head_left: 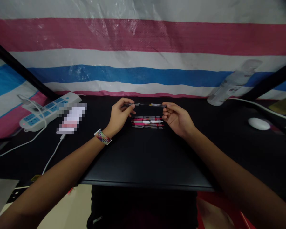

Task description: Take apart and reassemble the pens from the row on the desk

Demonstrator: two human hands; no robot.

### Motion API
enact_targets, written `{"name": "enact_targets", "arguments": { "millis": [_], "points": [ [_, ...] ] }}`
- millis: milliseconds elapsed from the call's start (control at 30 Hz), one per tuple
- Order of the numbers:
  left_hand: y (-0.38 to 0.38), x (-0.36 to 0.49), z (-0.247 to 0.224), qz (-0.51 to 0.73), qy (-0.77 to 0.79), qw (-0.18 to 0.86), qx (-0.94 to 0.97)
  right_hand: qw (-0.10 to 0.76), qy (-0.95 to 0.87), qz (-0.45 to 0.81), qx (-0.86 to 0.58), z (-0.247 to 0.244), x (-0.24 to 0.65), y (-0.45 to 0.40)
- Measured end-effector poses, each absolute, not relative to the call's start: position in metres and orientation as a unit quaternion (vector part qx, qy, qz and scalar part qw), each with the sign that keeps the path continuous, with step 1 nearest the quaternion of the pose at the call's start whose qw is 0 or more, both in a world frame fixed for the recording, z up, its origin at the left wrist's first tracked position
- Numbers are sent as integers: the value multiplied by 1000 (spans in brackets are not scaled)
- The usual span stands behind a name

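1. Pinches one end of a slim, clear-and-dark pen (146, 105) between thumb and fingers of the left hand (120, 114), the other end likewise in the right hand (178, 119).
2. Runs lengthwise from left to right, nearly parallel to the counter's front edge; too small to tell tip from back end.
3. Just nearer the body, between the hands: a row of pens (147, 122), pink, white and dark, aligned the same way.
4. Around the left wrist, a multicoloured beaded bracelet (103, 136).
5. On the black counter (145, 159), leftward, a pixelated phone (72, 119) and white power strip (50, 109); rightward, a white mouse (259, 124) and clear bottle (231, 84).
6. Behind, red, white and blue striped sheeting (145, 38).
7. On the dark clothing (143, 206), pale lettering, unreadable.
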State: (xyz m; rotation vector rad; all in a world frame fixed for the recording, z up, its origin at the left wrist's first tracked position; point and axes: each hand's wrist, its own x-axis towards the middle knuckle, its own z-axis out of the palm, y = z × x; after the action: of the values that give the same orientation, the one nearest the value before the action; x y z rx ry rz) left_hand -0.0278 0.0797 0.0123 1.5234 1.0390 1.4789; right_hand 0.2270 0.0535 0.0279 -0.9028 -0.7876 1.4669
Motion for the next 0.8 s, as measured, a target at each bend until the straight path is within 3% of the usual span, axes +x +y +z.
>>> {"name": "enact_targets", "arguments": {
  "millis": [300,800],
  "points": [
    [78,-25,13,560,409,365,620,560,-351,644,-386,27,226,52],
    [80,-28,12,591,408,346,604,596,-271,651,-383,26,234,61]
  ]
}}
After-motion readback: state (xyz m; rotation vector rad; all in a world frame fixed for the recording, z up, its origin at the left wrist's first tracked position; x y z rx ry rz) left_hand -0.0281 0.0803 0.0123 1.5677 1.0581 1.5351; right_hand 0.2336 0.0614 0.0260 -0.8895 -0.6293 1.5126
